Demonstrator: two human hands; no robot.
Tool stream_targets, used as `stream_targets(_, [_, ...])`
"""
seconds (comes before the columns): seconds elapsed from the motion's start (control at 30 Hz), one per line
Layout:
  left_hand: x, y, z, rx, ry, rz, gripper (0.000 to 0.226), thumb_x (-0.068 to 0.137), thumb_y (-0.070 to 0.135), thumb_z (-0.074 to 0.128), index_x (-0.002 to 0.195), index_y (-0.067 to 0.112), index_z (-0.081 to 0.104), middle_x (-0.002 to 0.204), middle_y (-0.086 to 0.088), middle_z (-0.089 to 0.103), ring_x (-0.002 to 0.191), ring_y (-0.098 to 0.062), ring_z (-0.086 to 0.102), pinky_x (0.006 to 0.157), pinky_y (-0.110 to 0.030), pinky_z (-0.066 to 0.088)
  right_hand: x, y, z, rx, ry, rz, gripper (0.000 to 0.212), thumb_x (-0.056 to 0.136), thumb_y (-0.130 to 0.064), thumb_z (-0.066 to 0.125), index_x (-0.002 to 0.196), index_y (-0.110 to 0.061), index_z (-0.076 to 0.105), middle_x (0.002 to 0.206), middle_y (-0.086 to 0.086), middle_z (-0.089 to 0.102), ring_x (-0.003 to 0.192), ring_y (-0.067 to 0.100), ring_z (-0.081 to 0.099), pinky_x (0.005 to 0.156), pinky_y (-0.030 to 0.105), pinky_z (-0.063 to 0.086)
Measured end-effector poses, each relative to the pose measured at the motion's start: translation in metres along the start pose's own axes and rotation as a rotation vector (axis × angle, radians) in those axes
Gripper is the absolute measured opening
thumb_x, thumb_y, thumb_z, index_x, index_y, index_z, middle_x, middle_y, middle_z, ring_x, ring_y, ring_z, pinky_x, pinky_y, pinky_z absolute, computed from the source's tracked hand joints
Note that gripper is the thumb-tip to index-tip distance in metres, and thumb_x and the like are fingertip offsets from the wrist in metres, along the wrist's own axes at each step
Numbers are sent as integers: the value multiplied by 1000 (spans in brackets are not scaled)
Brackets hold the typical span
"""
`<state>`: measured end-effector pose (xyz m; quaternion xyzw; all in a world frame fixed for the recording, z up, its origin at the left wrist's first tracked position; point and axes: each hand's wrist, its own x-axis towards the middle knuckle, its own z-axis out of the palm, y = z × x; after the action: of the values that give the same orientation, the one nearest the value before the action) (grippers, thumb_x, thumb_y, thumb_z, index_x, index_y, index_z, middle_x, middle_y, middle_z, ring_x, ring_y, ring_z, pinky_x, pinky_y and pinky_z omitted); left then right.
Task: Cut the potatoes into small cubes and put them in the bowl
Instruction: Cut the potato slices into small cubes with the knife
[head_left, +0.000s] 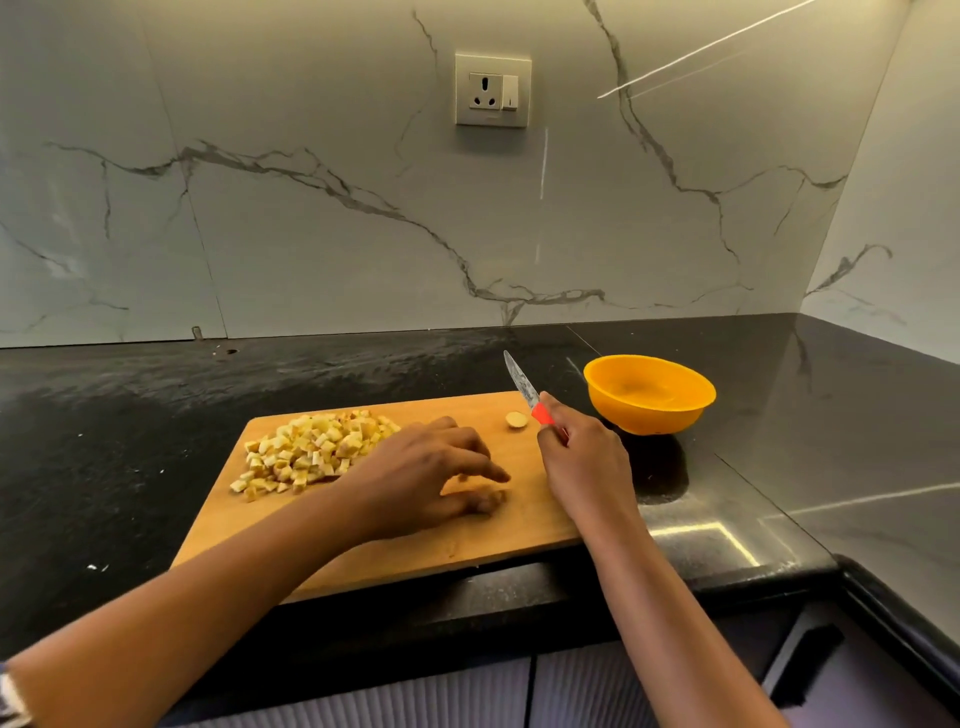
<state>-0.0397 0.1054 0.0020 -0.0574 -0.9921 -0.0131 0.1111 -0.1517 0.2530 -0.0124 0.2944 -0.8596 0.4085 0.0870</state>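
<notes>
Gripping the red handle of a knife (523, 391), the right hand (584, 460) is keeping its fingers curled tight around it. It is hovering over the right edge of the cutting board (467, 543), and the blade is pointing up and away toward the far left, clear of the wood.

The left hand (421, 470) is holding nothing. Its fingers are lying loose and slightly spread, reaching rightward over the middle of the board. The fingertips are blurring, so whether they are touching the wood cannot be told.

A heap of small potato cubes (311, 447) is sitting on the far left part of the board, just beside the left hand's wrist, with a few strays trailing off toward the near left. One small rounded potato end (517, 420) is lying alone near the far right corner of the board, just under the knife blade and apart from the heap.

The orange bowl (649, 420) is standing upright on the black countertop (130, 415), just right of the board's far corner and close to the right hand; no cubes are showing inside it.

A wall socket (492, 89) is sitting on the marble backsplash behind.
</notes>
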Motion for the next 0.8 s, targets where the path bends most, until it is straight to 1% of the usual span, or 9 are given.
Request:
stream_targets(0.1, [13, 0, 1, -26, 10, 24, 29, 91, 41, 55, 116, 32, 65, 117, 10, 59, 103, -4, 46, 87, -27, 44, 1, 2, -4, 54, -8, 52, 43, 98, -25, 46, 141, -30, 42, 136, -4, 54, 115, 11, 54, 86, 22, 41])
stream_targets(0.2, [12, -2, 0, -30, 12, 51, 24, 89, 42, 58, 108, 32, 68, 110, 12, 62, 98, -4, 50, 84, -27, 46, 2, 4, -5, 70, -2, 62, 43, 98, -25, 47, 140, -29, 43, 136, -4, 54, 114, 10, 55, 87, 23, 43])
stream_targets(0.27, [3, -6, -12, -76, 141, 11, 19, 86, 39, 61, 102, 34, 68, 101, 14, 64, 93, -3, 54, 81, -26, 48, 1, 4, -5, 65, -2, 54, 42, 98, -25, 46, 140, -30, 44, 133, -5, 57, 112, 10, 55, 88, 24, 42])
stream_targets(0.4, [-31, -43, -47, -197, 442, -169, 22, 80, 20, 69, 97, 33, 65, 84, 18, 59, 84, -4, 61, 70, -11, 51, 1, 2, -1, 28, -13, 25, 42, 98, -27, 46, 139, -32, 44, 124, -4, 62, 103, 12, 59, 84, 28, 45])
stream_targets(0.47, [-47, -62, -54, -175, 438, -222, 22, 80, 16, 71, 96, 31, 67, 83, 15, 63, 85, -3, 62, 70, -13, 52, 1, 1, 0, 8, -20, 14, 42, 98, -27, 46, 140, -31, 43, 119, -4, 65, 95, 11, 60, 77, 26, 45])
stream_targets(0.53, [-57, -77, -50, -165, 369, -304, 22, 81, 16, 72, 96, 32, 68, 88, 9, 68, 80, -5, 64, 74, -26, 56, 0, 1, -1, -7, -24, 8, 42, 98, -27, 45, 140, -31, 44, 115, -3, 66, 93, 11, 60, 72, 24, 42])
stream_targets(0.6, [-64, -84, -45, -180, 355, -374, 26, 82, 14, 70, 100, 33, 67, 95, 10, 68, 86, -3, 62, 79, -32, 55, -1, 0, -2, -15, -23, 5, 42, 98, -27, 45, 140, -30, 44, 118, -3, 65, 95, 11, 60, 72, 23, 40])
stream_targets(0.7, [-68, -86, -45, -186, 448, -421, 26, 83, 13, 69, 100, 34, 66, 94, 8, 69, 79, -10, 66, 72, -31, 56, -4, -3, -2, -18, -25, 3, 42, 98, -27, 45, 140, -30, 44, 118, -3, 65, 94, 13, 62, 75, 26, 44])
stream_targets(0.8, [-64, -71, -42, -179, 496, -464, 18, 83, 20, 70, 100, 23, 70, 85, 7, 70, 74, 0, 62, 67, -20, 52, -6, -7, 0, -17, -34, -7, 43, 98, -26, 46, 140, -30, 44, 113, -3, 67, 89, 13, 62, 76, 27, 47])
